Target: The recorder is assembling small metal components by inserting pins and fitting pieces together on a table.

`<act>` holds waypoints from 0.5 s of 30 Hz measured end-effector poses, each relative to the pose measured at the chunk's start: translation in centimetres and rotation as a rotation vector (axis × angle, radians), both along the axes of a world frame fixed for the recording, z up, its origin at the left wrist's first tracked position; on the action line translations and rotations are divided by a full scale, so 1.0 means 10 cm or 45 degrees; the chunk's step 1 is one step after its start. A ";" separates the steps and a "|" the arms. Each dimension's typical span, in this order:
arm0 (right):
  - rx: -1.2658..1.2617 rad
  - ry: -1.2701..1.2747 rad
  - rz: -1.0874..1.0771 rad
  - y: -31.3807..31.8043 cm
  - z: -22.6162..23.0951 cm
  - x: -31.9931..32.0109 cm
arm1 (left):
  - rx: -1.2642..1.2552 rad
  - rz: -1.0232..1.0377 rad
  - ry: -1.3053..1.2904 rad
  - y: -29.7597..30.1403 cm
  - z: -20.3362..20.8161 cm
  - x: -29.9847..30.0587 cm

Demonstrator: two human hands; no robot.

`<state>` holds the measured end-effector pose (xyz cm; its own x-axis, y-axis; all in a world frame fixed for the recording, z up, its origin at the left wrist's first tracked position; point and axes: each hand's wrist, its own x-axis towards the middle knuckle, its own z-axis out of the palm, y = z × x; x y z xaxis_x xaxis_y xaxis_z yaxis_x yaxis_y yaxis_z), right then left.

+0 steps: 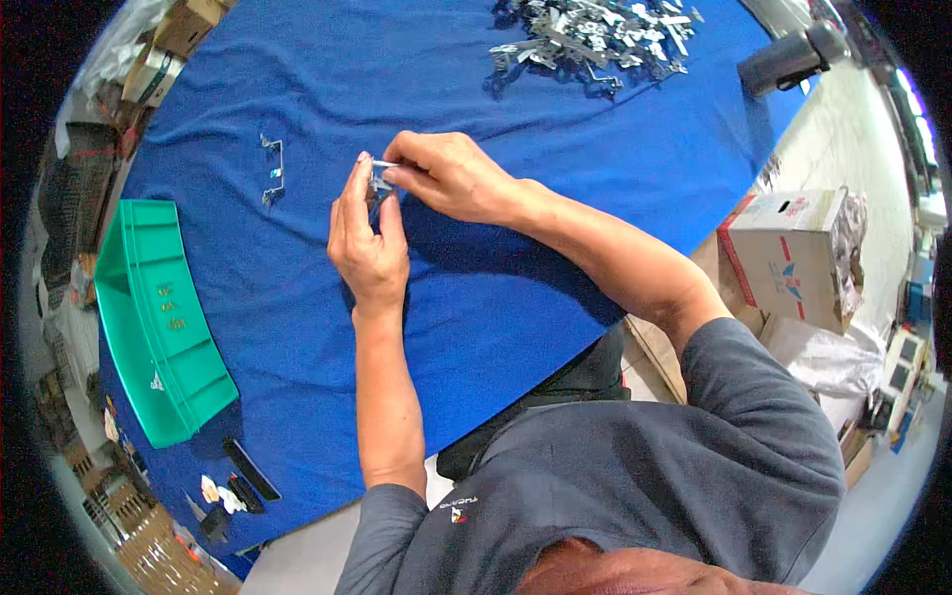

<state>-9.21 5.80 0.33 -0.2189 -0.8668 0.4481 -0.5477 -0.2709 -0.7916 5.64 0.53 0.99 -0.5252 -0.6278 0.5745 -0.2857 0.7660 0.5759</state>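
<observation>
"What are the hands doing?"
"The left hand (371, 250) grips a small metal part (378, 185) between thumb and fingers; the right hand (451, 178) pinches near its pale upper end. The part is held up over the worktop (486, 327), mostly hidden by the fingers."

"How would you handle it well?"
"I'd let the left hold steady and the right do the fine adjusting, with light fingertip pressure; thin metal probably bends or slips if squeezed hard."

"And the materials around them?"
"Soft, rippled blue cloth covers the worktop. Left of the hands lies a slim metal bracket (281, 169), its ends bent outward. Further left, a ribbed green plastic tray (201, 362) holds tiny brass-coloured pieces (175, 324). At the far side, a tangled heap of shiny metal pieces (595, 40) sits near a dark, smooth cylinder (778, 65)."
</observation>
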 end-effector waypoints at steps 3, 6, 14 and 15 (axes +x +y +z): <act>-0.051 0.062 -0.024 0.02 -0.01 -0.03 | -0.033 -0.007 -0.153 0.03 0.09 0.02; -0.109 0.085 -0.050 -0.01 -0.01 -0.02 | 0.004 -0.034 -0.054 0.02 0.07 0.01; 0.005 0.176 -0.133 -0.03 -0.11 -0.03 | 0.625 -0.157 0.158 0.03 -0.03 -0.02; 0.005 0.177 -0.132 -0.03 -0.11 -0.03 | 0.624 -0.157 0.159 0.03 -0.04 -0.02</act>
<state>-9.50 5.49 -0.78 -0.2431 -0.8446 0.4771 -0.6770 -0.2045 -0.7070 5.43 0.85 0.58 -0.5583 -0.7768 0.2913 -0.1166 0.4212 0.8995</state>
